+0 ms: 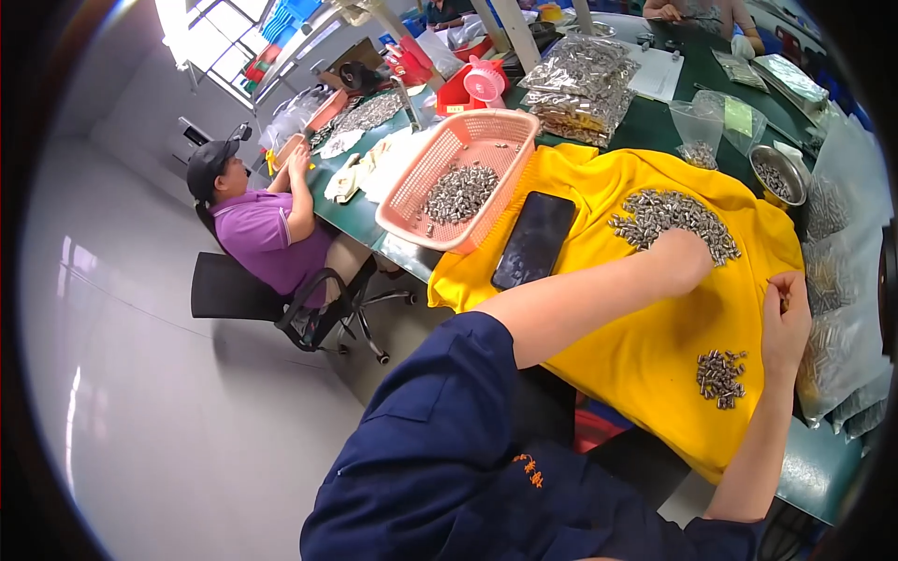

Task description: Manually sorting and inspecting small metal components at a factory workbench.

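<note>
The left hand [687,257] lay knuckles-up on the large heap of small metal parts [675,221] at 1 o'clock, its grip hidden, so I cannot tell what it held. The right hand [784,323] at 3 o'clock pinched one small part between curled fingers, above a smaller pile [721,377]. Both heaps lay on a yellow cloth [655,346] over the green table [823,467], beside a black phone [534,239], a pink basket [426,192] and a steel bowl [778,175]. A person in purple [267,234] sat at 10 o'clock.

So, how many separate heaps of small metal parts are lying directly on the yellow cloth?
2. The large heap lies at the far side of the yellow cloth, beside the left hand. The small heap lies nearer, below the right hand.
</note>
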